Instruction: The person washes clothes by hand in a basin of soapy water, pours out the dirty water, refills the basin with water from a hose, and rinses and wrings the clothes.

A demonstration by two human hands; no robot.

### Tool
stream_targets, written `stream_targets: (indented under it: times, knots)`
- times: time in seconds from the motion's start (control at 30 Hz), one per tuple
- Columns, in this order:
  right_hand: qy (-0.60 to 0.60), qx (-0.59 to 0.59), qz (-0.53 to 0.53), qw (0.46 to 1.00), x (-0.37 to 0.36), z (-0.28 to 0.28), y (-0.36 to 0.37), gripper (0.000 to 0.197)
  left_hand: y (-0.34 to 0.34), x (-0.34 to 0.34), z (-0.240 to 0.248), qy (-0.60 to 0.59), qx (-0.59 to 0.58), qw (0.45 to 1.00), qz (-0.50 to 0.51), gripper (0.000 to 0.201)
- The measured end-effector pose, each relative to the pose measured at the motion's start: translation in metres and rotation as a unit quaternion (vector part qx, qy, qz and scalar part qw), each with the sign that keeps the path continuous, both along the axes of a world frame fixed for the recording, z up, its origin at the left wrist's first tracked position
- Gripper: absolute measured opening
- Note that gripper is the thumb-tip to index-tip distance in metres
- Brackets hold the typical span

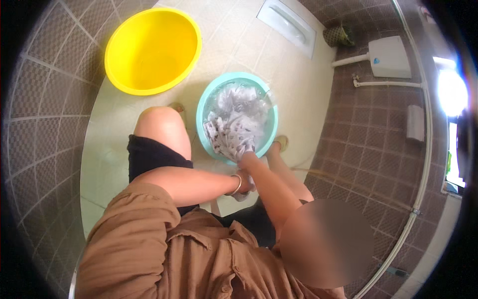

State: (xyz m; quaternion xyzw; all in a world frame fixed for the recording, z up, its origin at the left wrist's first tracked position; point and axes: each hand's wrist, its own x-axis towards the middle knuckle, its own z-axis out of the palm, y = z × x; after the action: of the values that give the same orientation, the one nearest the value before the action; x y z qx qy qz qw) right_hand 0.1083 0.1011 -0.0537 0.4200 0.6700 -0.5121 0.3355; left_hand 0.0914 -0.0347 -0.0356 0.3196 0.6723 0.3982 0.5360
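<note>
A light blue basin [201, 122] stands on the floor between my legs, with water in it. Bunched in that water lies a wet white-and-grey cloth with dark spots [231, 130]; folded as it is, I cannot tell what kind of item it is. At the near rim, my right hand [246, 158] is closed round the gathered end of the cloth. Just below it, outside the basin, my left hand [243, 183], with a bracelet at the wrist, is closed on a pale end of what looks like the same cloth. Its fingers are partly hidden.
Beyond my left knee stands a large yellow basin [154, 50]. A squat toilet [289, 27] is set in the floor at the far right. Along the right tiled wall are a white cistern [391, 57], pipes and a patterned bin [337, 36].
</note>
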Motion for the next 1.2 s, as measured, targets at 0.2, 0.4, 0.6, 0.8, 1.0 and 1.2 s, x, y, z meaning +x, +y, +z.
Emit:
stream_targets:
  times: [0.2,0.4,0.6,0.8,1.0,1.2]
  knots:
    - [-0.031,-0.174,-0.32,0.931,0.006,0.022,0.001,0.034,-0.019,-0.045,0.032,-0.41,-0.089,0.899,0.126,0.099]
    - [0.177,-0.104,-0.288,0.935,-0.001,0.074,-0.06,0.034,0.005,-0.057,-0.043,-0.441,-0.026,0.831,0.338,0.097]
    - [0.131,0.171,-0.005,0.976,-0.004,0.084,-0.032,0.043,0.009,-0.048,-0.006,-0.653,0.098,0.7,0.274,0.046]
    - [0.459,-0.461,-0.348,0.675,0.085,0.021,0.06,0.041,0.017,-0.069,0.066,-0.786,0.113,0.59,0.146,0.034]
    - [0.413,-0.492,-0.421,0.64,-0.023,0.074,-0.092,0.061,-0.006,-0.067,0.076,-0.909,0.138,0.373,0.123,0.041]
    - [0.398,-0.464,-0.478,0.631,-0.046,0.039,-0.026,0.056,-0.019,-0.063,0.058,-0.838,0.182,0.494,0.146,0.057]
